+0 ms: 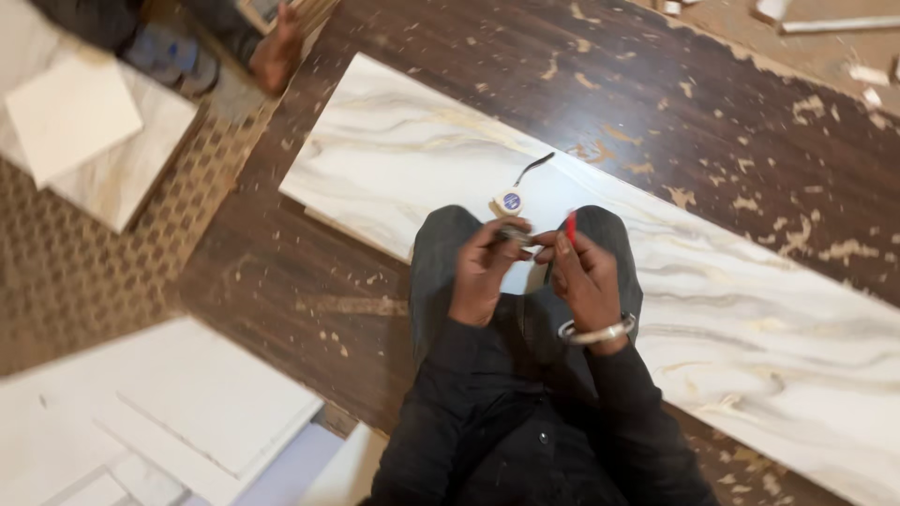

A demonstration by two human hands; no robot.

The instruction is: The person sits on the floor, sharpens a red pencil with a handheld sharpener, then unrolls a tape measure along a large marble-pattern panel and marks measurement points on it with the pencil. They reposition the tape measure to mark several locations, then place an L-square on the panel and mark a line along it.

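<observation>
Head view, near to far: dark sleeves at bottom centre, a metal bangle [594,332] on the right wrist. Left hand [484,272] pinches a small metallic piece, likely a tape tip, blurred. Right hand [583,272] grips a red pencil [570,225], tip up, ready for marking, fingers meeting the left at mid-frame. Just above them a small round tape measure [508,200] with a dark strap lies on the long marble-pattern tile [750,309], which runs diagonally under the knees so it stays put. Pale tile offcuts [202,403] lower left; another person's bare foot [277,52] upper left on more tiles
</observation>
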